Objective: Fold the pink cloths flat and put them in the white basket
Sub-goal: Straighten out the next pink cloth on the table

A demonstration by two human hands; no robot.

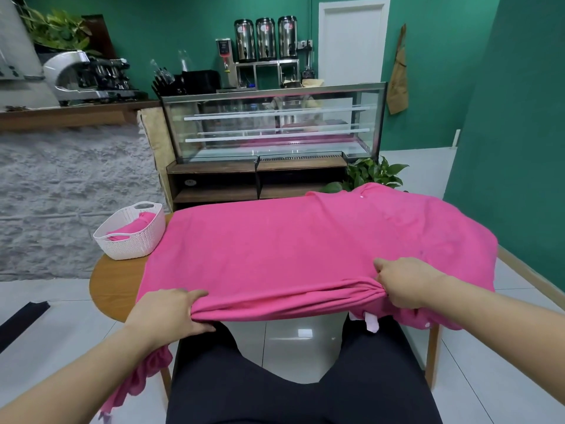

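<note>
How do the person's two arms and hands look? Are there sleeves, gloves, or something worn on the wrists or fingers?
Both forearms are bare down to the picture's lower edge, so no sleeve shows. The left hand and the right hand wear no gloves. No watch, bracelet or ring is visible on the parts that show. Fingertips tucked into the cloth are hidden.

Pink cloth and white basket

A big pink cloth (305,249) lies spread out. The white basket (130,232) beside it holds a folded pink cloth (131,228).
</note>
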